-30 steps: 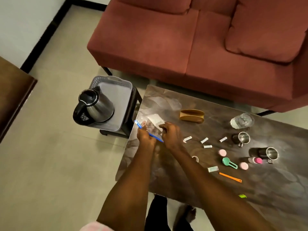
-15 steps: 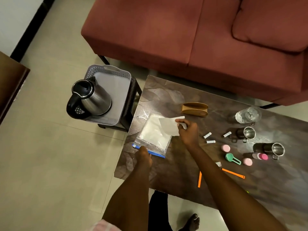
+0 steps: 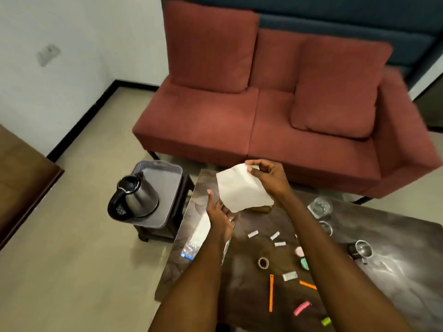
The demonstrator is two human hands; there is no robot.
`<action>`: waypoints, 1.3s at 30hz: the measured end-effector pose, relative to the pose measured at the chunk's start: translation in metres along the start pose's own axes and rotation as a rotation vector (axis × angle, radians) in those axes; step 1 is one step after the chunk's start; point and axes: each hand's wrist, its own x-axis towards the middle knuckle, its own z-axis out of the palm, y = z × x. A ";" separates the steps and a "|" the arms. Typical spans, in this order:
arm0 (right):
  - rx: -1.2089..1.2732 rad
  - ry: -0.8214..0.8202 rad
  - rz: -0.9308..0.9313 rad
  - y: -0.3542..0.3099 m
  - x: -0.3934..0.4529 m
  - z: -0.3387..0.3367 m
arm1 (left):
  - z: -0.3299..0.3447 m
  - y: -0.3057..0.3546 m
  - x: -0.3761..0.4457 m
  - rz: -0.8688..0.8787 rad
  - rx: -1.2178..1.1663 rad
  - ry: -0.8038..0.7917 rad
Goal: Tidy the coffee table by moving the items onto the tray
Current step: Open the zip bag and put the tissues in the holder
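White paper sheet (image 3: 242, 190), half a second ago just clear of the plastic bag (image 3: 199, 238), is now lifted above the desk (image 3: 395, 271), so it can go to the grey tray (image 3: 167, 185) beside the kettle (image 3: 134, 200). Right hand (image 3: 271, 178) pinches its top corner, wrist raised. Left hand (image 3: 219, 215) is released, palm open beneath the sheet.

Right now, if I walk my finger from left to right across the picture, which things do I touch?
Black and steel kettle → grey plastic tray → white paper sheet → clear glass → shiny steel mug.
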 end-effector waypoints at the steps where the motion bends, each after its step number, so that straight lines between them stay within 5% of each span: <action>1: 0.025 0.001 -0.019 -0.017 0.001 -0.012 | 0.018 0.003 -0.007 0.035 0.017 -0.073; 8: 0.016 0.116 -0.168 -0.127 0.003 -0.093 | 0.129 0.017 -0.052 0.121 0.242 -0.309; 21: -0.240 0.542 -0.506 -0.243 0.000 -0.192 | 0.297 0.059 -0.116 0.332 -0.009 -0.548; 30: -0.603 0.802 -0.817 -0.280 -0.018 -0.212 | 0.380 0.077 -0.162 0.366 -0.031 -0.585; 36: -0.874 0.688 -1.091 -0.275 -0.035 -0.195 | 0.402 0.074 -0.177 0.400 0.047 -0.556; 39: -0.720 0.763 -1.033 -0.267 -0.039 -0.202 | 0.401 0.074 -0.179 0.379 0.040 -0.565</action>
